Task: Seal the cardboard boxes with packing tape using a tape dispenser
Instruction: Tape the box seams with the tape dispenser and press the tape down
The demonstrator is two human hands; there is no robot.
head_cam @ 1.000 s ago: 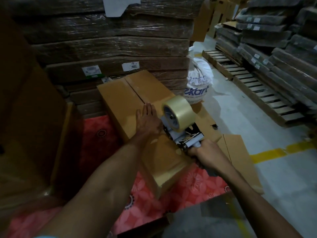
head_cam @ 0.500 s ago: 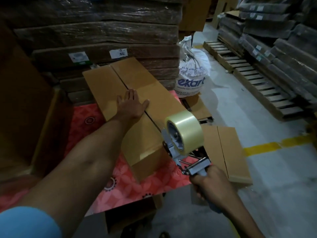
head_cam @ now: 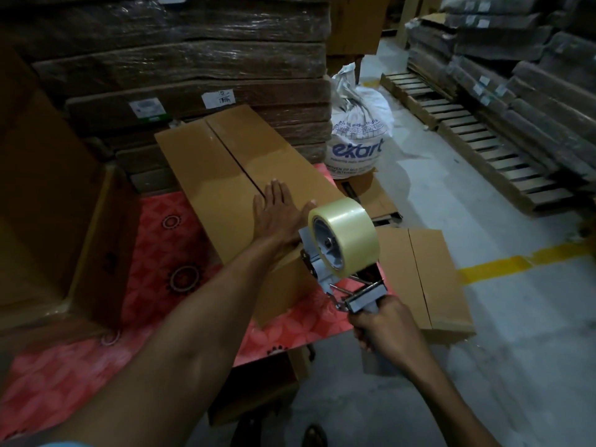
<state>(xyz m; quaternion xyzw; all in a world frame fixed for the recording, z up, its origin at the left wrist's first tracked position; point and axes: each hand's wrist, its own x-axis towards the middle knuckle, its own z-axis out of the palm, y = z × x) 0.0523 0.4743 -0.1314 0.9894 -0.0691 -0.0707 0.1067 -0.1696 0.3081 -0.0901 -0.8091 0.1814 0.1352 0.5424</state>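
Warehouse stock fills the background: shrink-wrapped stacks of flat cardboard [head_cam: 180,59] are piled at 12 o'clock, wooden pallets [head_cam: 477,140] are laid along the grey floor [head_cam: 483,366] toward 2 o'clock, and a yellow floor line [head_cam: 503,267] is painted at 3 o'clock. A tabletop covered with a red patterned cloth [head_cam: 161,240] is seen at the centre, and on it a long cardboard box [head_cam: 225,169] is set, its two top flaps closed with the seam running from 12 o'clock down toward the middle. The left hand [head_cam: 277,217] is laid flat on the box top at the near end of the seam, its fingers [head_cam: 274,193] extended and lightly spread, nothing being gripped. Just beside it, at 4 o'clock from that hand, a tape dispenser [head_cam: 342,266] carrying a roll of clear packing tape [head_cam: 346,235] is held off the near corner of the box; whether it touches the box cannot be told. Its handle is clasped by the right hand [head_cam: 383,327], the fingers wrapped shut around it. A second closed cardboard box [head_cam: 419,272] is placed at 3 o'clock of the dispenser, and a white printed sack [head_cam: 358,140] is stood on the floor at 1 o'clock.
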